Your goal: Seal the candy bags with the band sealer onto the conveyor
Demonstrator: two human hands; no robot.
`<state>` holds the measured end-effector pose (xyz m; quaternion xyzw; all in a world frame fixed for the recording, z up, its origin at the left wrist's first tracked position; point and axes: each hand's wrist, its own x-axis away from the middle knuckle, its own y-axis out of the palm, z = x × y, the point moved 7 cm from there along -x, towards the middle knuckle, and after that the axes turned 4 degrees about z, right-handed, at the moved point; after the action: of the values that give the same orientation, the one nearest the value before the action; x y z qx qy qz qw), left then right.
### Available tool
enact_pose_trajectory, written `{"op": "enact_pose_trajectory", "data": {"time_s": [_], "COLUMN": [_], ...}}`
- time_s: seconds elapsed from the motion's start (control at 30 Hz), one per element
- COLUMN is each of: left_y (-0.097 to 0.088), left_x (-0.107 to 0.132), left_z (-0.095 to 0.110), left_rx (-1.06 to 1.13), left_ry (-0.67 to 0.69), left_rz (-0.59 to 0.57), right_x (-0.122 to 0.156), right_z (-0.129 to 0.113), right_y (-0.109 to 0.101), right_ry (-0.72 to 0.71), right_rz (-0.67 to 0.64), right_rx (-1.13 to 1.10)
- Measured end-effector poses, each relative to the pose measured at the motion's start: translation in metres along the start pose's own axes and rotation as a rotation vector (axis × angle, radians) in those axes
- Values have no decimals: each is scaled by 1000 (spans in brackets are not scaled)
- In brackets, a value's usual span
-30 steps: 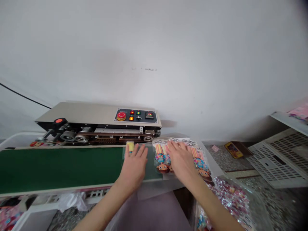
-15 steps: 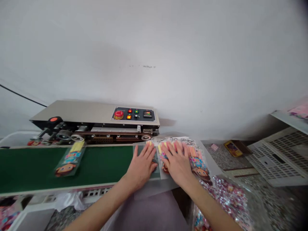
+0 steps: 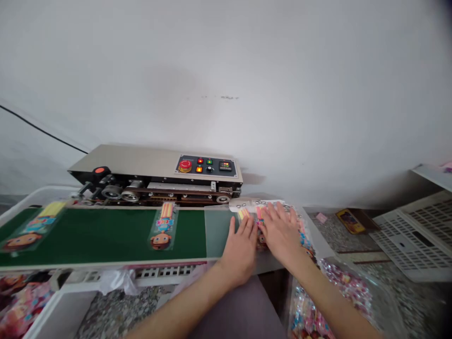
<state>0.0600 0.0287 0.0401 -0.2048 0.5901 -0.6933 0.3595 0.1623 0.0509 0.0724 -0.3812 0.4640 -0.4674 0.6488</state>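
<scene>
My left hand (image 3: 240,252) lies palm down with fingers extended over a clear plastic packet (image 3: 243,214), whose yellow-striped top shows past the fingertips. Close beside it, my right hand (image 3: 284,235) rests flat on a row of similar packets, covering most of them; a printed packet (image 3: 305,241) shows past its right side. Another cartoon-printed packet (image 3: 164,226) lies on the green conveyor belt (image 3: 116,235), its striped end toward the machine. Further left, a tilted packet (image 3: 35,228) is on the same belt. The sealing machine (image 3: 155,162) stands behind it.
On the machine is a control panel (image 3: 208,166) with a red stop button. A plastic bag of shiny packets (image 3: 344,285) sits at the lower right. Beyond it are a beige plastic crate (image 3: 420,235) and a small yellow box (image 3: 349,221). A wall rises behind.
The view has shifted left. One packet has travelled left along the belt, and another now lies on the belt where it was bare. My left hand has moved right, closer to my right hand.
</scene>
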Motion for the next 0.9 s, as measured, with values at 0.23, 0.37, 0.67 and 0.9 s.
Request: {"op": "enact_pose_trajectory", "data": {"time_s": [0.23, 0.37, 0.67, 0.9], "left_y": [11, 4, 15, 0], "left_x": [3, 9, 12, 34], "left_z": [-24, -43, -47, -81], "left_rx": [33, 48, -96, -78], "left_ry": [82, 115, 19, 45], "left_rz": [36, 32, 100, -39], "right_x": [16, 17, 13, 9], "right_z": [8, -2, -6, -36], "right_y": [18, 18, 17, 16], "right_ry": [-28, -52, -18, -70], "right_rz": [19, 8, -18, -55], "right_rx": [25, -10, -34, -179]}}
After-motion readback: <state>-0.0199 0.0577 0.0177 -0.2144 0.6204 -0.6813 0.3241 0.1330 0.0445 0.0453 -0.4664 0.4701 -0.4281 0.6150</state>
